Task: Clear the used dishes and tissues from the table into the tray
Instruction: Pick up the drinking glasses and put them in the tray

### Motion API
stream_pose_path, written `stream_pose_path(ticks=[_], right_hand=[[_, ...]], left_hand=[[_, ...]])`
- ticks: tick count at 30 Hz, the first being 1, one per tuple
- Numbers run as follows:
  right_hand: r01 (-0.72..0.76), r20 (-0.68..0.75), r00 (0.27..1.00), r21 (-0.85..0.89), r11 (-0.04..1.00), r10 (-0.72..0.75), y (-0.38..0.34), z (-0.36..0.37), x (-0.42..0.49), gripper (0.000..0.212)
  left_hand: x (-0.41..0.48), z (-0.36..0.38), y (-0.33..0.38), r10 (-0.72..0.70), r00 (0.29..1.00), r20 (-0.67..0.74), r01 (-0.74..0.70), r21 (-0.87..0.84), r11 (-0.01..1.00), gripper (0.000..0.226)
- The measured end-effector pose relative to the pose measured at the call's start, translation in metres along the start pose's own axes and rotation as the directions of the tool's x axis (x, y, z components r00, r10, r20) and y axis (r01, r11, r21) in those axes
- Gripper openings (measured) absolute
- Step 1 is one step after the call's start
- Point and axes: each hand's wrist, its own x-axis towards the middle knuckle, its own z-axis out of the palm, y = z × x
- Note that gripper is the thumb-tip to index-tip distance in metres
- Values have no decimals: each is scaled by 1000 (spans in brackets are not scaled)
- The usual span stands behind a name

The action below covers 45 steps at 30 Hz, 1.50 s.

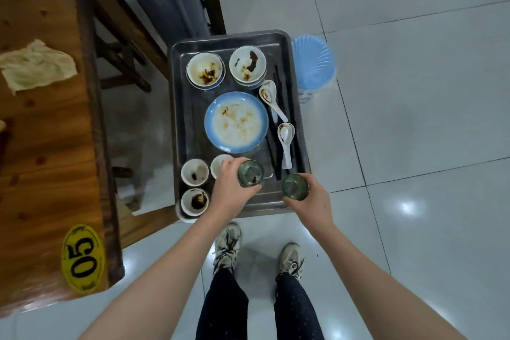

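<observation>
A steel tray (179, 124) sits low beside the wooden table (41, 146). It holds two stained white bowls (204, 70) (247, 63), a blue-rimmed plate (236, 121), two white spoons (271, 98) (286, 143), black chopsticks (273, 152) and three small white cups (194, 172). My left hand (230, 190) grips a green glass (249, 174) over the tray's near end. My right hand (311, 201) grips a second green glass (294, 186) at the tray's near right corner. A crumpled tissue (36, 66) lies on the table.
A yellow "05" number tag (82, 257) is stuck near the table's corner. A light blue bin (313, 63) stands on the tiled floor right of the tray. A wooden chair frame (118, 50) stands between table and tray. My shoes (227, 246) are just below the tray.
</observation>
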Motion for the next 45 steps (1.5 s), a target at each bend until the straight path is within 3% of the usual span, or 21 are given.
stream_pose_path(ticks=[6, 10, 37, 45], right_hand=[[5, 65, 998, -43, 999, -2, 23, 24, 23, 52], [52, 61, 997, -11, 999, -51, 24, 32, 31, 49], [71, 37, 997, 46, 996, -73, 5, 36, 68, 52], [14, 72, 997, 55, 998, -18, 4, 27, 63, 79]], left_hand=[[19, 16, -19, 76, 997, -24, -67, 258, 964, 58], [26, 25, -25, 86, 996, -40, -69, 313, 947, 56], [41, 31, -28, 114, 989, -96, -73, 355, 932, 60], [37, 25, -29, 76, 995, -71, -43, 379, 924, 80]])
